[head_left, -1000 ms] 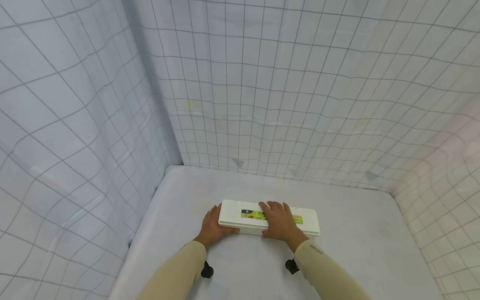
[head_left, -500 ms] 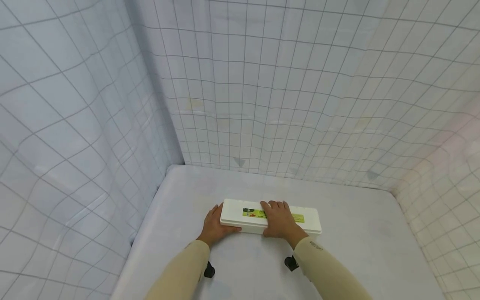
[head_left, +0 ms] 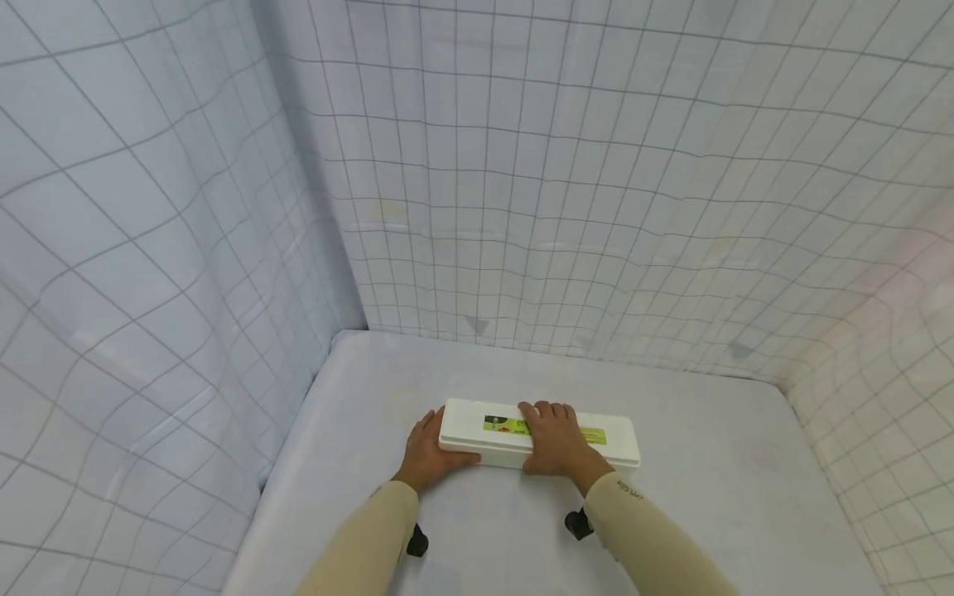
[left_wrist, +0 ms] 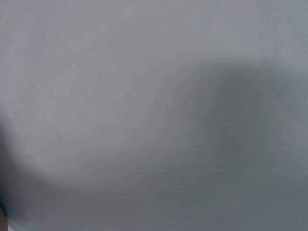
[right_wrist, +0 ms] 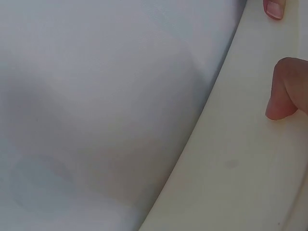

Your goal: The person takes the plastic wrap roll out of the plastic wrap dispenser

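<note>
Here, left hand (head_left: 430, 451) gripping the left end of a white box (head_left: 464, 414), right hand (head_left: 557, 440) clasping near its middle, white tabletop (head_left: 484, 530) beneath, grid-lined sheeting (head_left: 492, 174) on three sides, label (head_left: 503, 425) half covered, left-wrist view blurred grey.

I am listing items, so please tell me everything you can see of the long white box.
The long white box looks like plastic, with what seems a closed, rimmed lid and a green-yellow label on top, its print too small to read. It seems to lie flat on the white table. The left hand grips its left end; the right hand holds it from above, partly covering the label.
</note>
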### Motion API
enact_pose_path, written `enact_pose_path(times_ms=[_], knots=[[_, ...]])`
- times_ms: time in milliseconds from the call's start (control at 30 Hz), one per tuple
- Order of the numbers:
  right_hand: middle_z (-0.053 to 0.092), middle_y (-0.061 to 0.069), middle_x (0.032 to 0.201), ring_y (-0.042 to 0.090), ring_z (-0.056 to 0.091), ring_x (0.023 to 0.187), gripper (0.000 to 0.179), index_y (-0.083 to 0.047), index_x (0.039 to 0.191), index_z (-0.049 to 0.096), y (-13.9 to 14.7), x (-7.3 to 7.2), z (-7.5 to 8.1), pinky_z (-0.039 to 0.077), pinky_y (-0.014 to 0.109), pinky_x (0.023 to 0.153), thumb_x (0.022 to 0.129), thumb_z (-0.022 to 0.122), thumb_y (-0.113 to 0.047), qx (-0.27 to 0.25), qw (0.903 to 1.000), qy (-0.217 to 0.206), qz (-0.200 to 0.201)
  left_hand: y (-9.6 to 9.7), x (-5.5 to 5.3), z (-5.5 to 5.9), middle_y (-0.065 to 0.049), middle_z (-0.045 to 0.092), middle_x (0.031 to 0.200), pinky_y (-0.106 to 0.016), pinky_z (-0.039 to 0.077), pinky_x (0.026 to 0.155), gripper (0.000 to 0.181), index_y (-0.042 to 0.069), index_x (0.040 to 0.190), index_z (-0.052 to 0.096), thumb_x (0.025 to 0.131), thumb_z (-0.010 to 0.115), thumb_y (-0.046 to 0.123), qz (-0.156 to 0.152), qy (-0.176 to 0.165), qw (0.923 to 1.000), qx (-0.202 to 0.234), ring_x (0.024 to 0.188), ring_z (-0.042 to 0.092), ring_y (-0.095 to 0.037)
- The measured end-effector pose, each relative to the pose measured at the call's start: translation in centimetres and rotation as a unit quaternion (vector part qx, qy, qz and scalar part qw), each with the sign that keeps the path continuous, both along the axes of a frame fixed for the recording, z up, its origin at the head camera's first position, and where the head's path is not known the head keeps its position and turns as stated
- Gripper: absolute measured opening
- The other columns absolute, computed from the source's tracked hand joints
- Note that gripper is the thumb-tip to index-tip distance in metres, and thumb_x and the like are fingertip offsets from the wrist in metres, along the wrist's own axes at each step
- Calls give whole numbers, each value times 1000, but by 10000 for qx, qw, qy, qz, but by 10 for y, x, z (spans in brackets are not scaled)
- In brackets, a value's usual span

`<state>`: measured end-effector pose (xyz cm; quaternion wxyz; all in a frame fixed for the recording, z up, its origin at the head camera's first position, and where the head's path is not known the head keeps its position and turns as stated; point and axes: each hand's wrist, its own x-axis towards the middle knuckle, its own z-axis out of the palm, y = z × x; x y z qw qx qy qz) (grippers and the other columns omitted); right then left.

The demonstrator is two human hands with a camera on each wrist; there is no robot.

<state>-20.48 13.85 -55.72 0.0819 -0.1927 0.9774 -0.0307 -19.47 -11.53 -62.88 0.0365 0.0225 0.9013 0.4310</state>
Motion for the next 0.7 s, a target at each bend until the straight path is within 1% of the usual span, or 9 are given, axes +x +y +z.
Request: enact_pose_path(times_ms=[100,333,500,567,700], knots=[[52,15,142,39,48,133,96,-15,152,37,0,-2,1,34,59,116,70,81,-40,19,10000,-41,20,0,0,0,-6,53,154,-60,19,127,117,15,157,39,62,94,55,15,-11,10000,18,152,30,-41],[52,16,142,39,48,132,95,-15,153,35,-1,-5,6,34,60,116,73,79,-41,170,9994,-294,48,-1,1,-2,-8,51,155,-62,18,126,118,16,157,38,62,94,57,92,-113,9998,151,153,28,-41],[54,16,142,39,51,130,89,-13,152,38,-3,-9,11,37,59,116,74,74,-38,203,9990,-374,102,-1,1,-3,-8,51,155,-63,18,126,116,17,157,38,62,94,55,118,-144,9996,214,154,26,-40],[56,16,141,40,52,130,87,-12,151,41,-3,-11,13,37,59,115,74,73,-36,167,9991,-369,98,-1,0,-2,-8,51,155,-63,17,126,116,18,157,38,63,95,54,113,-197,9995,221,155,25,-39],[56,15,143,39,52,131,88,-12,152,41,-4,-13,14,36,59,116,74,72,-35,147,9988,-458,64,-1,0,0,-8,50,156,-63,17,126,116,18,158,37,63,95,52,86,-221,9996,160,155,25,-40]])
